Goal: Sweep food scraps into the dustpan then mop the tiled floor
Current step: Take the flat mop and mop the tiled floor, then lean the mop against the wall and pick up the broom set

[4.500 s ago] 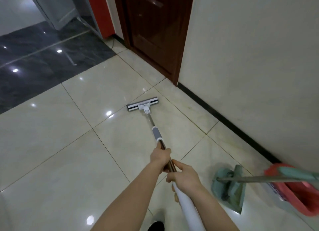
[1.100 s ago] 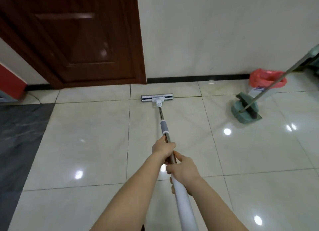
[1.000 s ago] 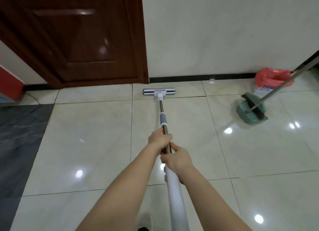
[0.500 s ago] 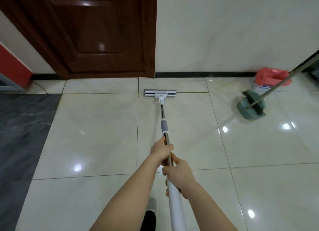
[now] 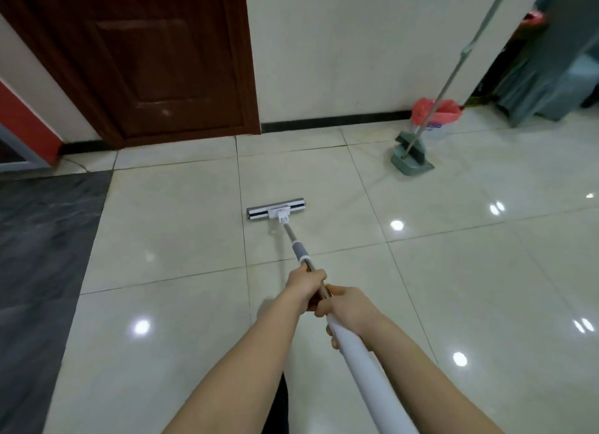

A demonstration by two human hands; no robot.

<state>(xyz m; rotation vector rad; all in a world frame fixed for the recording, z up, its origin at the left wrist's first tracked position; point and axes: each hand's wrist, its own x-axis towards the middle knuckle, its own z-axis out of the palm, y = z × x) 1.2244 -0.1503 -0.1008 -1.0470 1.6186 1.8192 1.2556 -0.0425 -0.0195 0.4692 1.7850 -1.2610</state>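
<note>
A flat mop with a grey-and-white head (image 5: 276, 213) lies on the cream tiled floor (image 5: 168, 226), about a tile and a half out from the wall. Its pole (image 5: 366, 368) runs back to me, metal in front and white nearer me. My left hand (image 5: 306, 286) grips the metal part just behind the grey collar. My right hand (image 5: 348, 310) grips the pole right behind it, where the white tube begins. A green dustpan (image 5: 411, 161) with its broom stands upright by the wall at the right.
A dark wooden door (image 5: 162, 60) fills the wall ahead on the left. A bin with a red bag (image 5: 436, 112) sits behind the dustpan. Dark marble flooring (image 5: 39, 239) borders the tiles at the left. Grey fabric (image 5: 544, 70) hangs at the far right.
The mop head has been drawn back from beside the wall toward me, across roughly one tile. Both hands keep the same grip on the pole.
</note>
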